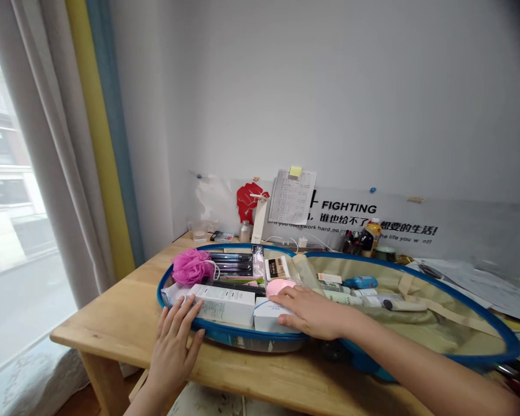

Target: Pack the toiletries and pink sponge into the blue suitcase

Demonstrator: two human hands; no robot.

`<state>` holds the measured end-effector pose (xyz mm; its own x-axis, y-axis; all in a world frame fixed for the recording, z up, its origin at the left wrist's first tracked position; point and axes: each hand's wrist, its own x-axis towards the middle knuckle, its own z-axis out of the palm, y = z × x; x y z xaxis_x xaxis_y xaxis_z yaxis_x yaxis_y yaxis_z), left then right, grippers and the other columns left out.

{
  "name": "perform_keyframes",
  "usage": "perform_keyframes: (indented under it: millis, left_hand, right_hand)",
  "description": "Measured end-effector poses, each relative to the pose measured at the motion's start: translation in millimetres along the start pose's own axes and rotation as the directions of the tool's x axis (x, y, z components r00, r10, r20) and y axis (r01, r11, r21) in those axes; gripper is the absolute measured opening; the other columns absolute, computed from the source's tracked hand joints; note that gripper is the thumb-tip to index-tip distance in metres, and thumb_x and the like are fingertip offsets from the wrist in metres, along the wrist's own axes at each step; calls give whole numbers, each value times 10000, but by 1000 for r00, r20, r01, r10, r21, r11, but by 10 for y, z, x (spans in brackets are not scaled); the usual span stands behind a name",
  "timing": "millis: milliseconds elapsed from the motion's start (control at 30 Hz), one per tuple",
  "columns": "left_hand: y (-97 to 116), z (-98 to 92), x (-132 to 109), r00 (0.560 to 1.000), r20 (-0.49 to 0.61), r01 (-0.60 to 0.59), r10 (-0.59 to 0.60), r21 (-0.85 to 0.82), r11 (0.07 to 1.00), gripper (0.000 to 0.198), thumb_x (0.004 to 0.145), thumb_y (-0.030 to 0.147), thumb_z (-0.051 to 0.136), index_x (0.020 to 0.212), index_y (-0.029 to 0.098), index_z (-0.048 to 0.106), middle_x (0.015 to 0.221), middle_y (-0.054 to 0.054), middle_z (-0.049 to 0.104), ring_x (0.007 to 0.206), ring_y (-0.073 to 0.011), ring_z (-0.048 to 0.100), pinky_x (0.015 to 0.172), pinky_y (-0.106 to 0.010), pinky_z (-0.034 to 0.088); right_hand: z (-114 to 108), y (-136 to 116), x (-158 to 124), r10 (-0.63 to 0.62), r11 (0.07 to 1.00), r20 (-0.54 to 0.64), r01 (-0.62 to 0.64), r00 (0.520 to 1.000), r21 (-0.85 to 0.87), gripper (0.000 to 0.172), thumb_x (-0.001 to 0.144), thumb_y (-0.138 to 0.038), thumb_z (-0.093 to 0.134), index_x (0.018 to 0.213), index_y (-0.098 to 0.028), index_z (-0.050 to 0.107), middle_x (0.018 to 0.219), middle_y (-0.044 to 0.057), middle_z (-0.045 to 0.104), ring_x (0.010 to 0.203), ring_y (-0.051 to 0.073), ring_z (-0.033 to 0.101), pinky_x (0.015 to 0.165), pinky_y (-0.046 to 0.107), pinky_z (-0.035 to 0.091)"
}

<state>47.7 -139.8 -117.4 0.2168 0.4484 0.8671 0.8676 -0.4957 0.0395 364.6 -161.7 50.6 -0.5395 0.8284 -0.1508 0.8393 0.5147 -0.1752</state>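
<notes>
An opened suitcase (231, 332) with a blue rim lies on the wooden desk, its left half packed. My left hand (175, 341) rests over the front-left rim, fingers spread, fingertips at the end of a long white box (225, 304). My right hand (314, 312) reaches across the middle, fingers stretched over a smaller white box (268, 315) and touching a pink rounded item (279, 287). Behind the boxes are a magenta bath puff (191, 266), several dark slim packages (234, 264) and a pack of cotton swabs (277, 268).
The suitcase's right half (416, 335) holds a blue bottle (360, 282), tubes (342, 297) and beige straps (455, 318). Along the wall stand a small jar (245, 231) and a yellow-labelled bottle (370, 237). Papers (481, 289) lie at right; curtains (82, 144) hang at left.
</notes>
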Motion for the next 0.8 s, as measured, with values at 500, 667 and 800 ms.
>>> perform_keyframes:
  millis: [500,667,800]
  left_hand:
    - [-16,2,-9,1000,19,-2,2,4,1000,561,905,297,450,1451,241,336,1430,-79,489,1396,-238,333,1184,-428,159]
    - [-21,-7,5,1000,15,-10,10,11,1000,586,900,285,453,1466,258,306,1430,-73,487,1393,-240,335,1179,-428,172]
    - [-10,-17,23,999,-6,-31,31,17,999,593,902,268,451,1473,248,294,1422,-83,489,1404,-231,312,1184,-417,157]
  right_hand:
    - [-368,1641,-413,500,866,-108,-499,859,32,361,731,-504,534,866,-217,707,940,90,728,881,279,661,777,376,497]
    - [-55,1821,-431,507,862,-37,-507,861,-3,258,709,-442,619,824,-222,692,890,68,715,849,238,654,783,356,486]
    - [96,1875,-405,531,847,16,-530,847,-49,354,761,-449,655,982,-173,648,992,73,671,887,183,613,856,389,467]
